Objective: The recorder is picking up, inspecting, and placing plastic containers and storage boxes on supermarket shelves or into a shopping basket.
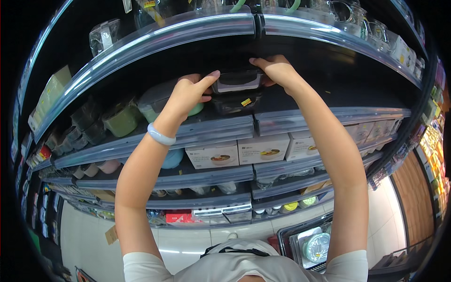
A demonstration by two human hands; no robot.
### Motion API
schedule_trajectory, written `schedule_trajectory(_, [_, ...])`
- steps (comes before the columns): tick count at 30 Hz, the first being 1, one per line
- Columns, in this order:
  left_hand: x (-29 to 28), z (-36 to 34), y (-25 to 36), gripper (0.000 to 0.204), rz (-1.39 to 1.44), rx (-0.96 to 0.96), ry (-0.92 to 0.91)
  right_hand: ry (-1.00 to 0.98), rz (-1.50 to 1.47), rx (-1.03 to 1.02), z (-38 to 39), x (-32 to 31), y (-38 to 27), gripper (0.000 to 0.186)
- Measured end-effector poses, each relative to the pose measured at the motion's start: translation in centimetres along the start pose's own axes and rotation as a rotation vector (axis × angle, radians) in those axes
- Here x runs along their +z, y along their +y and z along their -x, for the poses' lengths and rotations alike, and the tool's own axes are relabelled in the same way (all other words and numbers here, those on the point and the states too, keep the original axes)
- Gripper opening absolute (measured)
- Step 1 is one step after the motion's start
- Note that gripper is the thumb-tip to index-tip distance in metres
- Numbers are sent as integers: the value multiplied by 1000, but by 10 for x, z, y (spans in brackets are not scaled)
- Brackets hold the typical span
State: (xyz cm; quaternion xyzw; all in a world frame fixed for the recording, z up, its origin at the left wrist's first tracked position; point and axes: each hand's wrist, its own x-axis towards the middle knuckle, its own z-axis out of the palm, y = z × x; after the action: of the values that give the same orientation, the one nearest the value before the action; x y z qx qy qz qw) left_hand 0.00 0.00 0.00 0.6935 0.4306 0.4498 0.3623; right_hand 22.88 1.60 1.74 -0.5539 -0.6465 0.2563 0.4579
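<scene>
Two dark lidded food containers are stacked on the black shelf in front of me. The upper food container (237, 81) has a pale clip along its front edge. The lower food container (235, 104) carries a small yellow sticker. My left hand (192, 91) grips the left side of the upper one, its thumb at the lid's corner. From the right, my right hand (278, 73) holds the same container, thumb above and fingers partly hidden by its side. Just left of my left hand sits a container with a grey lid and green base (157, 98).
Further left stand a green container (121, 120) and dark wrapped containers (88, 123). Clear plastic rails (310, 120) edge the shelves. White boxes (264, 149) line the shelf below. Glass jugs (350, 16) stand overhead. A black basket (282, 235) with packed goods is by my right side.
</scene>
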Motion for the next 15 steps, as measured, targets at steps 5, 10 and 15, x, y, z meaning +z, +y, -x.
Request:
schedule_trajectory(5, [-8, 7, -3, 51, 62, 3, -12, 9, 23, -1, 6, 8, -3, 52])
schedule_trajectory(10, [-1, 2, -12, 46, 158, 24, -26, 52, 115, 19, -3, 5, 6, 56])
schedule_trajectory(15, [-1, 18, -24, 40, 343, 216, 60, 373, 405, -285, 14, 4, 15, 54])
